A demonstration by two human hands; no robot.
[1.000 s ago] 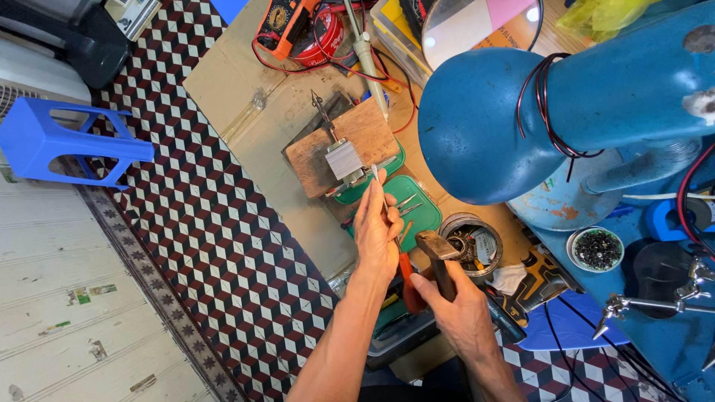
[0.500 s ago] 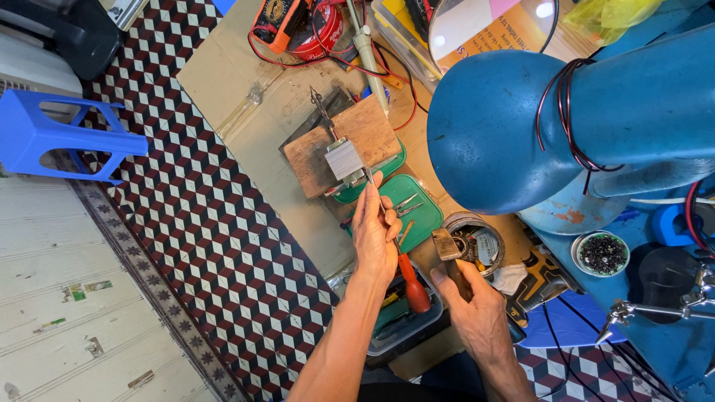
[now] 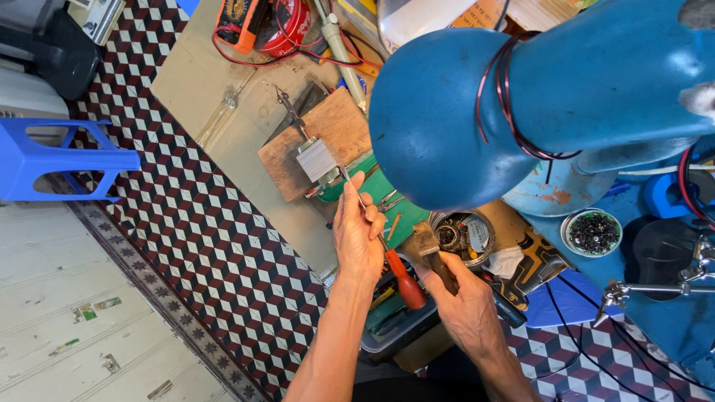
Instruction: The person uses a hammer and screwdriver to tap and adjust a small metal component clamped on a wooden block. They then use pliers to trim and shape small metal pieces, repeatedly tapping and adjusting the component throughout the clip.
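Screwdriver (image 3: 387, 249) with the red handle is pinched in the left hand (image 3: 357, 234), tip on a small metal block (image 3: 316, 160), while the right hand (image 3: 465, 301) grips a hammer (image 3: 426, 246).

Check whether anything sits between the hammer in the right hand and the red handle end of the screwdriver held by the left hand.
Nothing visible does. The right hand holds the small metal-headed hammer just right of the red-handled screwdriver, with only open space between them. The left hand grips the shaft higher up, clear of that gap.
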